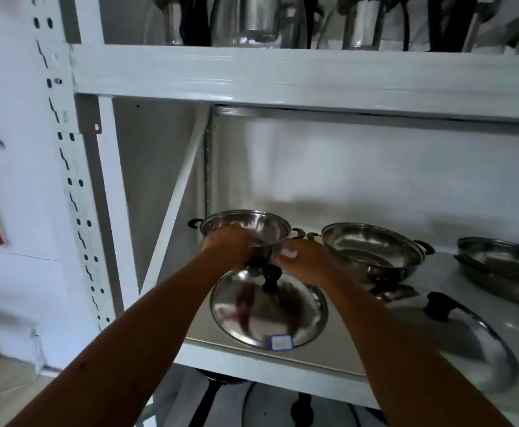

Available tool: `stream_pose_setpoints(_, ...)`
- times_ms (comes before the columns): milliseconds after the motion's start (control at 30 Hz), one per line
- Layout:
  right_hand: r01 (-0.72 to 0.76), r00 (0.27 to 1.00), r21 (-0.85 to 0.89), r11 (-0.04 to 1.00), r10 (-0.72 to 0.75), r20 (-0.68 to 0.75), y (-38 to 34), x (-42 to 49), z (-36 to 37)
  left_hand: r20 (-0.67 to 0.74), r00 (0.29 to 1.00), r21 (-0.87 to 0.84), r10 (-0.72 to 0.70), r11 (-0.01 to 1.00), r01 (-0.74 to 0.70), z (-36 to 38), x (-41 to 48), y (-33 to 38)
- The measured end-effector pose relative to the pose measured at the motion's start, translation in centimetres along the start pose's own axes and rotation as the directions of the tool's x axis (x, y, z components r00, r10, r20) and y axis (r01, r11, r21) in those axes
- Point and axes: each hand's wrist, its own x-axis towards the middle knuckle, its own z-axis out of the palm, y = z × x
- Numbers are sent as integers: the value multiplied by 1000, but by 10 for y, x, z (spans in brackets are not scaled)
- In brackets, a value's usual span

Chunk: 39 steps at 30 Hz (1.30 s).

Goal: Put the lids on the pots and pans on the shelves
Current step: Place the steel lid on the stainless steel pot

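Observation:
A steel pot (247, 226) with two black side handles stands at the back left of the middle shelf. My left hand (230, 246) grips its near rim, and my right hand (304, 261) touches its right side. In front of the pot a steel lid (267, 312) with a black knob lies flat on the shelf, below my hands. To the right stands a second open pot (372, 249), with another knobbed lid (467, 331) leaning at the shelf's front edge before it. A third pan (504, 266) sits at the far right.
The white metal shelf (282, 365) has an upright post (76, 192) on the left and a diagonal brace (175, 198). The shelf above holds steel vessels (258, 20) and dark utensils. Below, a glass lid (298, 408) and a dark pan handle show.

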Motion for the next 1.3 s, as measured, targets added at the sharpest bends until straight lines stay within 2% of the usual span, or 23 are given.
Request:
stream_pose_setpoints(33,0,999,36,999,-2,46,-1,3,7,-2,1000,7,-8,1000,8,1,-1,-4)
stream_pose_setpoints(167,54,992,-2,999,-54,116,-3,11,29,-74,996,20,-44,999,46,18,13,-27)
stream_pose_setpoints(300,73,988,-38,997,-67,140,-4,12,32,-33,998,-25,49,998,-50,24,21,-40)
stream_pose_setpoints(500,91,996,-62,994,-89,29,-22,-9,-11,60,975,-114,212,972,-204,11,21,-47)
stream_pose_setpoints(600,91,995,-20,996,-92,-32,-27,-31,-51,105,949,-171,298,945,-278,-3,6,-45)
stream_pose_setpoints(700,87,995,86,992,-83,-59,-30,-43,-86,63,920,-204,387,907,-367,-11,-21,-36)
stream_pose_setpoints(767,94,990,152,984,-76,-117,-34,-39,-97,20,917,-251,399,890,-381,-12,-38,-34)
stream_pose_setpoints(833,83,981,186,979,-47,-189,-37,-24,-94,37,894,-287,446,862,-418,-14,-52,-38)
stream_pose_setpoints(900,68,965,192,979,-15,-262,-41,-2,-80,68,918,-274,391,892,-360,-24,-56,-51)
stream_pose_setpoints(1000,90,941,95,991,-54,-333,-49,30,-49,-70,988,-155,136,977,-145,-40,-39,-85)
stream_pose_setpoints(1100,153,924,12,988,-139,-355,-58,55,-17,-231,966,-326,-119,945,38,-49,-21,-100)
stream_pose_setpoints(1167,173,928,-5,985,-164,-335,-61,65,2,-267,950,-376,-161,925,51,-46,-14,-95)
stream_pose_setpoints(1300,173,947,-62,983,-183,-264,-59,80,26,-215,961,-442,-175,895,64,-34,-8,-78)
